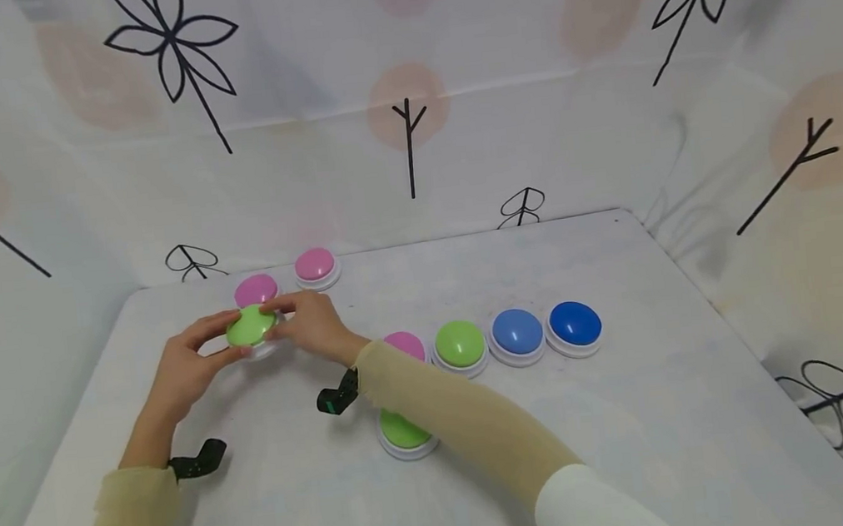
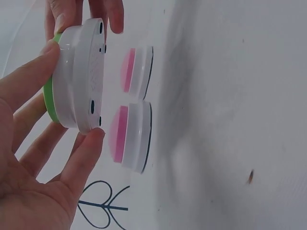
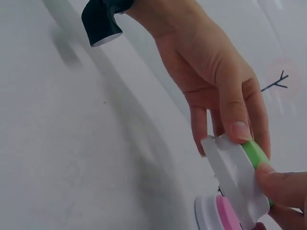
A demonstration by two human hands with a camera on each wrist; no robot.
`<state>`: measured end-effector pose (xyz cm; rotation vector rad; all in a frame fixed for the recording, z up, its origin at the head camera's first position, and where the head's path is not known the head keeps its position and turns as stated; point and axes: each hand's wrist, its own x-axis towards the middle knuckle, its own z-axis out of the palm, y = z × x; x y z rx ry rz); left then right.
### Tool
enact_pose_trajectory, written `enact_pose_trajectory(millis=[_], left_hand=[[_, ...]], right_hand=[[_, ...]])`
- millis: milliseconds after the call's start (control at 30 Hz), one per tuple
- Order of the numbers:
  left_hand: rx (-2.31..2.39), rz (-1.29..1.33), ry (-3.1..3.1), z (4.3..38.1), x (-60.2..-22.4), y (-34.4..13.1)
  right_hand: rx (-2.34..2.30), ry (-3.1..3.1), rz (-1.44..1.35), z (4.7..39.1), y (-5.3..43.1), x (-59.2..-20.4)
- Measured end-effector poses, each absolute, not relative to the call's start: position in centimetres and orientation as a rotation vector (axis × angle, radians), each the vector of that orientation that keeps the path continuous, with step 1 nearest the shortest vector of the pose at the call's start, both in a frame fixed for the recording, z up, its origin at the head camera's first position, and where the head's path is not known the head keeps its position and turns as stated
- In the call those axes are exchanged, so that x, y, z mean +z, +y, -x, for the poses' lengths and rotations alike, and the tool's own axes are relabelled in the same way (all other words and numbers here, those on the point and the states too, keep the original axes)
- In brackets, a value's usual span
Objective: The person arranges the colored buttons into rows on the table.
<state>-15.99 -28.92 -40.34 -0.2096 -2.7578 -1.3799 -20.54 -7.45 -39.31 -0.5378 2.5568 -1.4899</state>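
Note:
Both hands hold one green push button [image 1: 251, 326] with a white base, lifted above the table at the left. My left hand [image 1: 184, 369] grips its left side, thumb and fingers spread round the rim. From the right, my right hand [image 1: 314, 322] pinches the opposite edge between thumb and fingers. The left wrist view shows the white base [image 2: 82, 76] tipped on edge, its underside with small dark feet facing the table. Just behind it on the table stand two pink buttons, one [image 1: 256, 289] partly covered by the held button, the other [image 1: 315, 265] farther right.
Right of the hands runs a row of a pink button [image 1: 405, 346], a green one [image 1: 460, 344], a light blue one [image 1: 517, 332] and a dark blue one [image 1: 575, 324]. Another green button [image 1: 403, 429] lies nearer, partly under the right sleeve [image 1: 473, 417]. Patterned cloth [image 1: 338, 170] hangs behind the table.

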Motion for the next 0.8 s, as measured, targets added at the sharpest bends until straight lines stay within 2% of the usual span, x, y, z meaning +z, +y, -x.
enact_pose_trajectory(millis=[400, 800], left_hand=[[-1.445, 0.324, -2.731, 15.9, -40.6, -26.6], [-1.429, 0.436, -2.73, 15.5, -39.3, -24.1]], right_hand=[[-1.41, 2.534, 0.666, 20.9, -3.9, -39.1], [-1.488, 2.464, 0.623, 20.3, -0.7, -38.6]])
